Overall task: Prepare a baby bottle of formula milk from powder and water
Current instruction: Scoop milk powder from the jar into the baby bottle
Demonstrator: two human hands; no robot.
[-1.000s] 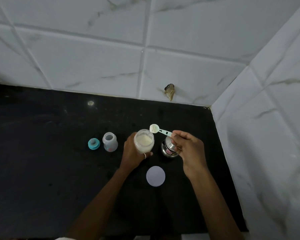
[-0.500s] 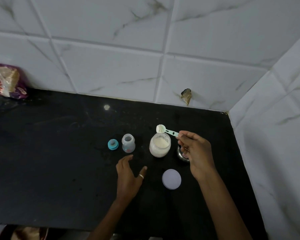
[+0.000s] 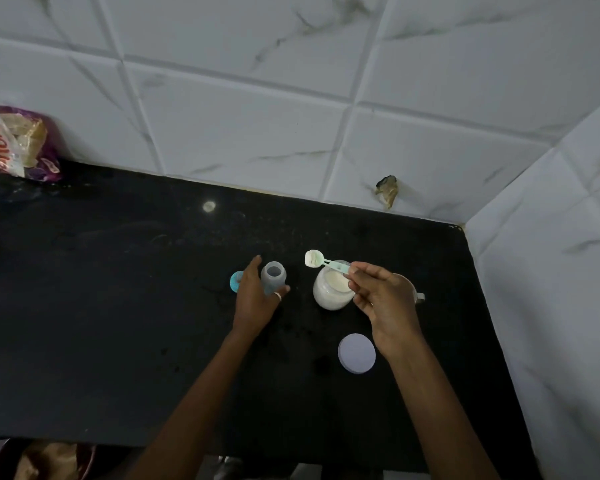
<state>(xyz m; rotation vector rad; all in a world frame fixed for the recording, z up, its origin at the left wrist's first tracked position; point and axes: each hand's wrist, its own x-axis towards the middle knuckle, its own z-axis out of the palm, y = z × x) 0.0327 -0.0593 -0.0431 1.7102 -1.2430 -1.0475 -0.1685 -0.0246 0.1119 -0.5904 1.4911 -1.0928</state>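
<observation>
**Black countertop** (image 3: 118, 306), set in a tiled corner. The working items are grouped right of centre, within reach of both arms.

**Right hand** (image 3: 385, 299): thumb and fingertips are clamped on the handle of the scoop (image 3: 316, 259). The bowl is held level, evidently so the heaped powder does not spill in transit.

**Left hand** (image 3: 257, 299): fingers are straight and the thumb is spread apart, cupping the baby bottle (image 3: 273, 275) from its eight o'clock side. I cannot tell whether skin meets plastic. Judged purpose: to steady the bottle for the load.

**Powder jar** (image 3: 328, 292): open and upright, at three o'clock of the bottle, near but apart.

**Jar lid** (image 3: 356, 353): lies flat at five o'clock of the jar, parked out of the transfer path.

**Bottle**: upright with its mouth open. Contents cannot be confirmed.

**Teal cap** (image 3: 235, 284): at nine o'clock of the bottle, partly hidden by the left hand.

**Scoop**: the bowl hovers at eleven o'clock of the jar, between jar and bottle, not yet over the bottle mouth.
</observation>
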